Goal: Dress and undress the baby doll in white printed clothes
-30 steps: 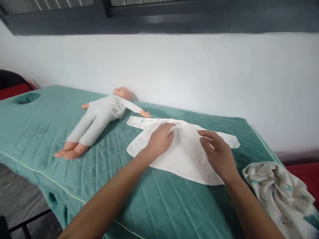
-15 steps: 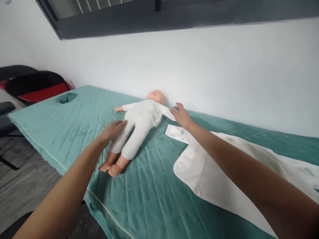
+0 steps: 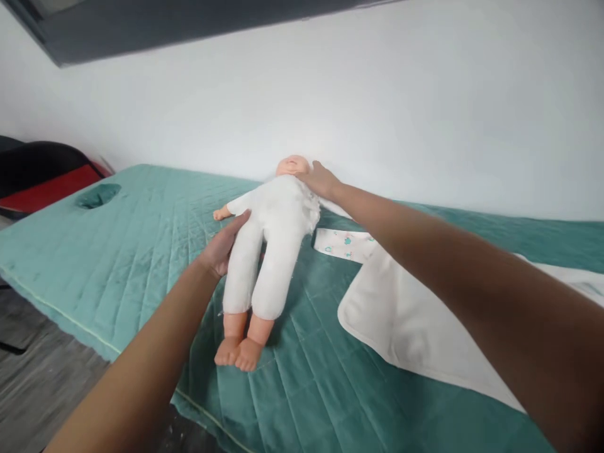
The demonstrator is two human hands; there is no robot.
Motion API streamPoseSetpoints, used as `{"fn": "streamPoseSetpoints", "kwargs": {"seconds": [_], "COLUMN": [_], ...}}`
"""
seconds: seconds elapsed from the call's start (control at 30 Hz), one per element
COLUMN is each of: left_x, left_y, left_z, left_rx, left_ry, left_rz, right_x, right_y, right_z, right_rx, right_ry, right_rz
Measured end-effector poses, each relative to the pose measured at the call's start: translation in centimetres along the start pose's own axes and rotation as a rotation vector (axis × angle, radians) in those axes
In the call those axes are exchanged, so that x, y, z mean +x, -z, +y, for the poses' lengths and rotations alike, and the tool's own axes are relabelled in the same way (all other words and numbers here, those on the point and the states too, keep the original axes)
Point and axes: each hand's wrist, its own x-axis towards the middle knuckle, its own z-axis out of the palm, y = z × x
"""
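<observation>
A baby doll with a white cloth body, bare plastic feet and a plastic head lies on its back on a green quilted bed cover. My left hand grips it at the hip and upper leg, thumb on top and the other fingers partly hidden beneath. At the neck and shoulder, my right hand is closed around the doll beside its head; some fingertips are out of sight. Under my right forearm lies a white baby garment, spread flat, with a small-patterned sleeve.
A white wall runs along the bed's far side, close to the doll's head. Toward the far left end, the cover has a round hole. Black and red chairs stand beyond that end.
My right hand has moved from the doll's arm to its neck. My left hand has slid under its hip and taken hold. The doll's legs have shifted, and the view has moved closer.
</observation>
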Motion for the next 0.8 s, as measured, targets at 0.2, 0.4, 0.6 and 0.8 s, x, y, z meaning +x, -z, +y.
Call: {"fn": "streamPoseSetpoints", "kwargs": {"seconds": [0.2, 0.4, 0.6, 0.8], "left_x": [-4.3, -7.6, -9.0, -8.2], "left_y": [-10.3, -23.4, -29.8, -29.6], "left_z": [-0.8, -6.7, -10.7, -12.3], "left_rx": [-0.082, -0.227, -0.252, -0.071], "left_ry": [-0.076, -0.12, -0.053, -0.137], "left_rz": [-0.191, -0.352, -0.448, -0.407], "right_x": [-7.6, -17.9, -23.3, -23.5], "right_y": [12.0, 21.9, 25.4, 23.9], "right_z": [0.9, 6.0, 13.0, 15.7], "right_rx": [-0.087, -0.13, -0.191, -0.159], "right_ry": [-0.146, -0.239, -0.345, -0.34], "right_rz": [0.029, 0.146, 0.152, 0.086]}}
